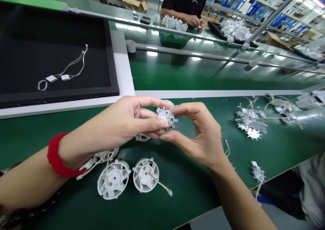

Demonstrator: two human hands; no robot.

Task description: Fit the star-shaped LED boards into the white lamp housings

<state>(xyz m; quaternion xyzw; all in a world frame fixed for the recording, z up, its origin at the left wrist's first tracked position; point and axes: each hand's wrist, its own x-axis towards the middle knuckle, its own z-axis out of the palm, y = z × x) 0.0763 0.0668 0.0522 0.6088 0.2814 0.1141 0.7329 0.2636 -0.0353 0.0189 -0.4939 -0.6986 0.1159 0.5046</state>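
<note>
Held in front of me is a small silver disc with prongs around its rim [166,115]. My left hand [132,118], with a red band at the wrist, pinches it with the thumb on its face. The thumb and fingers of my right hand [200,132] close on its right edge. Part of a white round piece shows just behind the disc; whether it is held cannot be made out. Below my hands lie a white fan [113,180] and a smaller-looking white fan [146,175], each with a thin cable. More white fans are partly hidden under my left forearm.
Several silver pronged discs with wires lie piled [250,118] on the right, and a single one [257,171] sits near the table edge. A black tray [58,30] at left holds two wired white pieces. Across the conveyor [203,71], another person works with their hands.
</note>
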